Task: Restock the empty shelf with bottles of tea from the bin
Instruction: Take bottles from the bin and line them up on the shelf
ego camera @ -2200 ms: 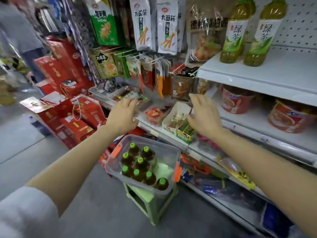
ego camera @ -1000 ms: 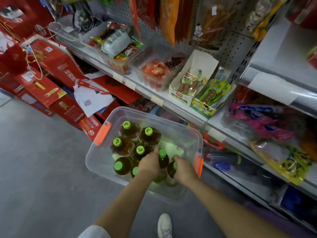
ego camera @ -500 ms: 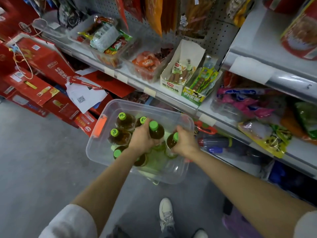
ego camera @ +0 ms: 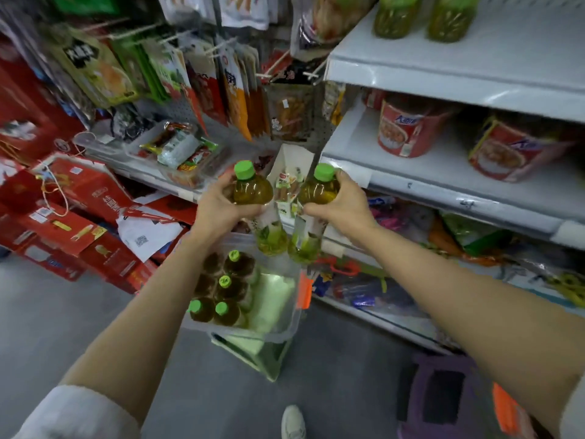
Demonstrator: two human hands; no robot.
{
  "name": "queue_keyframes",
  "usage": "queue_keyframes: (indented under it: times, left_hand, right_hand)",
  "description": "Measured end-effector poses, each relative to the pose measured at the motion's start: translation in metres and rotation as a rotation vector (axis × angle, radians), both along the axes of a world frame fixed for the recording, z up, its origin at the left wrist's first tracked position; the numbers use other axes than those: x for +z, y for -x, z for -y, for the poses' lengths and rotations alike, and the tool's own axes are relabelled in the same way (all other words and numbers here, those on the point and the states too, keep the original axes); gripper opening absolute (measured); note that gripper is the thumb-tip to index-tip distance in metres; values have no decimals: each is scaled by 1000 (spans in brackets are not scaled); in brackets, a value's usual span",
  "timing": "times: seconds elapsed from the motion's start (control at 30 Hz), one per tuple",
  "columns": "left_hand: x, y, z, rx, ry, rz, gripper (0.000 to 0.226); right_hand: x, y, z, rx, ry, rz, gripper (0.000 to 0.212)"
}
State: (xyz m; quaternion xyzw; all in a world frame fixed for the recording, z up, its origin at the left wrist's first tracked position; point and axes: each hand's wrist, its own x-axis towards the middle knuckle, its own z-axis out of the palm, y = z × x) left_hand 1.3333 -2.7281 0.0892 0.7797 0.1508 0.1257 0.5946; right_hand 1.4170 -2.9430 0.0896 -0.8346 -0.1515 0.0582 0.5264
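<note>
Below both hands the bin (ego camera: 278, 331) holds more bottles, the left hand (ego camera: 221, 210) grips one tea bottle (ego camera: 253, 193), the right hand (ego camera: 343, 202) another (ego camera: 316, 191), mid-carry; next, I judge, lift them to the top shelf (ego camera: 506, 58) above.

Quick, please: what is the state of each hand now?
Left hand: closed on a green-capped tea bottle.
Right hand: closed on another tea bottle.

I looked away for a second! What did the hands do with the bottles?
Each hand lifted one tea bottle up out of the bin: the left hand holds one bottle, the right hand another. The other bottles stayed in the bin, and two stayed on the top shelf.
</note>
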Motion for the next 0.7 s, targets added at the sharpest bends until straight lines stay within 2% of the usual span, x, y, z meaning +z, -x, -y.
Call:
queue_keyframes:
  times: [0.2, 0.27, 0.43, 0.6, 0.7]
  left_hand:
    - [98, -6, 91, -118, 21, 154, 69]
    - [129, -9, 123, -153, 8, 207, 69]
    - [201, -13, 194, -255, -49, 302, 68]
    - [255, -19, 246, -320, -71, 372, 68]
    - [273, -30, 267, -348, -69, 396, 70]
  right_hand:
    - [89, 5, 85, -49, -165, 157, 66]
    - [119, 7, 116, -82, -189, 212, 69]
    - [188, 16, 193, -172, -263, 303, 62]
    - [241, 22, 250, -317, -285, 385, 82]
    - [260, 25, 271, -390, -282, 425, 84]
